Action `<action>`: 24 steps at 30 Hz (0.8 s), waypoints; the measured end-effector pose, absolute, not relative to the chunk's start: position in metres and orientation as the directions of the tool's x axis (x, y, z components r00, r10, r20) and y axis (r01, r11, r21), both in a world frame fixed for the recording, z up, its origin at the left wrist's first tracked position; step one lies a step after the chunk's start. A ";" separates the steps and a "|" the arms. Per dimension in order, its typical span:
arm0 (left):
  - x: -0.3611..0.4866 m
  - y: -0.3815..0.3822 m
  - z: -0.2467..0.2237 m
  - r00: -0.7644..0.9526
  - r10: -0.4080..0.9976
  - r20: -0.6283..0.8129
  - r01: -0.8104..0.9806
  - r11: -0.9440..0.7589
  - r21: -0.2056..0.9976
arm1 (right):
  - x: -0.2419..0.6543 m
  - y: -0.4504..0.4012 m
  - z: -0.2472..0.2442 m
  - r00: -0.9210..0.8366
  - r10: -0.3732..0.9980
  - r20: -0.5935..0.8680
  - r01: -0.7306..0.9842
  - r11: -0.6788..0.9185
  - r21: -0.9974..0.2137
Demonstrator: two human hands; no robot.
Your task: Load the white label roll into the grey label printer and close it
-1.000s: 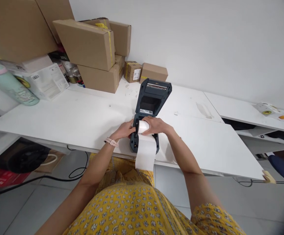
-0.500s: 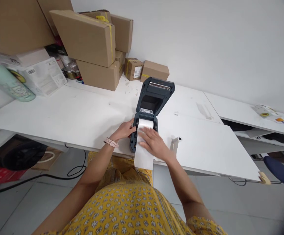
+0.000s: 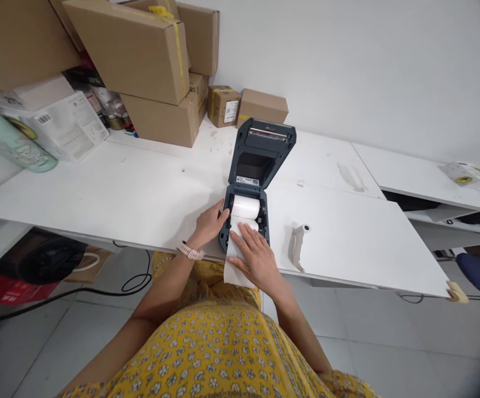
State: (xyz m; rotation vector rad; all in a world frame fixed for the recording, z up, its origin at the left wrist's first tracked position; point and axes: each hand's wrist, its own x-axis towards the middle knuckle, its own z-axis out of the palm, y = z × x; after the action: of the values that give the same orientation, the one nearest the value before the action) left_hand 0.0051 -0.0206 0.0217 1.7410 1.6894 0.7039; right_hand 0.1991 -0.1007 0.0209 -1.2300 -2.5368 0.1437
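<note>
Head camera view: the fingertips of the left hand [image 3: 209, 225] are partly hidden at the side of the open printer [image 3: 248, 190], so whether its edge is gripped cannot be told; the hand is half curled, its thumb at the rim. The paper strip [image 3: 233, 268] is partly covered by the right hand [image 3: 259, 258], which is laid open and palm down on it, with nothing gripped. The green bottle [image 3: 18, 145] is cut off by the left border, and small items among the cardboard boxes [image 3: 161, 119] are hard to make out.

A second ago the white roll [image 3: 246, 207] was grasped by the right hand; now it is left uncovered inside the printer, below the raised lid [image 3: 260, 149]. The curled paper piece [image 3: 296, 249] on the desk [image 3: 347, 237], then mostly hidden by the right arm, is now fully exposed.
</note>
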 end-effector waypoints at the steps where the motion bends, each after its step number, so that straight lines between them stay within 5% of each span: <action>1: 0.008 -0.028 0.017 0.016 1.000 -0.021 0.623 0.006 0.782 | 0.200 -0.101 0.021 -0.577 0.781 0.240 0.742 0.624 -0.245; 4: 0.018 -0.054 0.002 0.045 0.999 -0.018 0.386 -0.001 0.922 | 0.207 -0.104 0.026 -0.572 0.784 0.242 0.694 0.620 -0.365; 7: 0.022 -0.073 -0.007 0.088 0.995 -0.056 0.202 0.037 0.979 | 0.226 -0.095 0.045 -0.572 0.788 0.228 0.538 0.570 -0.622; 10: 0.020 -0.077 -0.008 0.118 0.991 -0.067 0.113 0.054 0.992 | 0.247 -0.059 0.077 -0.302 0.877 0.374 0.411 0.474 -0.779; 13: 0.017 -0.073 -0.006 0.126 0.990 -0.063 0.102 0.050 0.994 | 0.253 0.010 0.112 0.047 0.801 0.596 0.448 0.517 -0.730; 19: 0.021 -0.073 -0.004 0.098 0.991 -0.088 0.078 0.081 0.994 | 0.232 0.123 0.144 -0.038 0.861 0.507 0.387 0.480 -0.787; 24: 0.024 -0.086 0.000 0.091 0.988 -0.121 0.083 0.114 0.990 | 0.224 0.060 0.127 0.009 0.778 0.629 0.414 0.570 -0.710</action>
State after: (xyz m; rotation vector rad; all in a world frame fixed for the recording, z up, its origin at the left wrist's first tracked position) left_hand 0.0242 -0.0859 0.0001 1.2211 1.2475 1.0145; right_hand 0.2245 0.0595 0.1268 -1.0239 -1.6138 0.3815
